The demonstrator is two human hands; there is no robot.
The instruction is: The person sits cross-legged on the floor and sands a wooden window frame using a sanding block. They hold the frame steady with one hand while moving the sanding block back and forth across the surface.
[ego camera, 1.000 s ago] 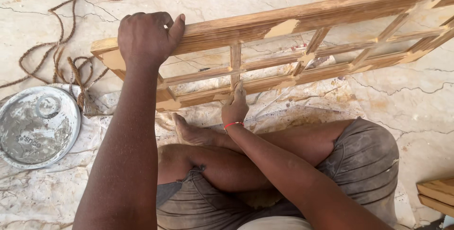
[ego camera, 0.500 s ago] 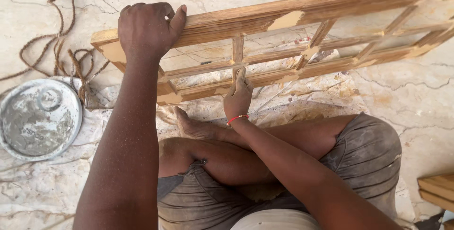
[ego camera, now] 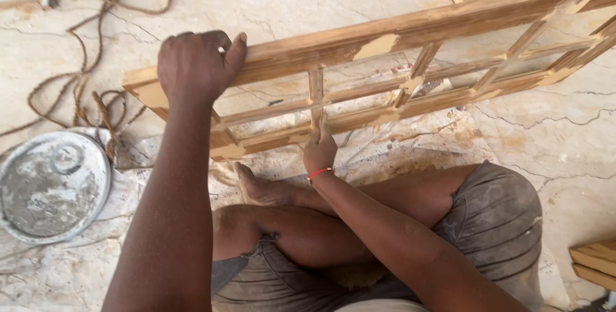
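Left hand (ego camera: pixel 196 68) grips the wooden frame (ego camera: pixel 385 49) upright; right hand (ego camera: pixel 319 148) presses its lower rail — a loosened grip could tip it onto the floor (ego camera: pixel 545 138).

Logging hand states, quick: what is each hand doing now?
Left hand: closed, gripping the top rail of the wooden frame.
Right hand: fingers pressed on the frame's lower rail; grip cannot be told.

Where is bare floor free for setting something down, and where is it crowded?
Bare marble floor lies right of the knee, below the wooden frame, and above the frame's left end near the rope. Crowded: around the round lid, left hand, right hand and folded legs.
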